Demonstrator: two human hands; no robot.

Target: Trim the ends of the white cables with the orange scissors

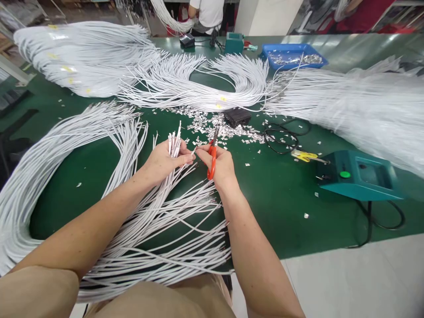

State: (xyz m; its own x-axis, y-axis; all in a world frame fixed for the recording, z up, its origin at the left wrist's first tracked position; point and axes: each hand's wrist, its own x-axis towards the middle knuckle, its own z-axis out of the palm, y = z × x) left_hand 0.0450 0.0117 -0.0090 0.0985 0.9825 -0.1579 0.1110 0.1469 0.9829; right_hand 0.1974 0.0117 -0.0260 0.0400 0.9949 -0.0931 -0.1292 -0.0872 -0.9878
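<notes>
My left hand (167, 160) is closed round a small bunch of white cables (174, 145), their ends pointing up. Between its thumb and fingertips a cable end reaches toward my other hand. My right hand (222, 167) holds orange-handled scissors (212, 162), blades pointing away from me, and its thumb and finger pinch at the same cable end. Beneath my forearms, many loose white cables (165, 247) spread over the green table (261, 212). A heap of small pale tags or terminals (202, 121) lies just beyond my hands.
More white cable bundles (82, 57) lie at the back and right. A black block (237, 117) sits beyond the scissors. At the right stands a teal machine (361, 174) with a yellow clip (304, 155) and black cord. A blue tray (294, 55) and a person (210, 13) are farther back.
</notes>
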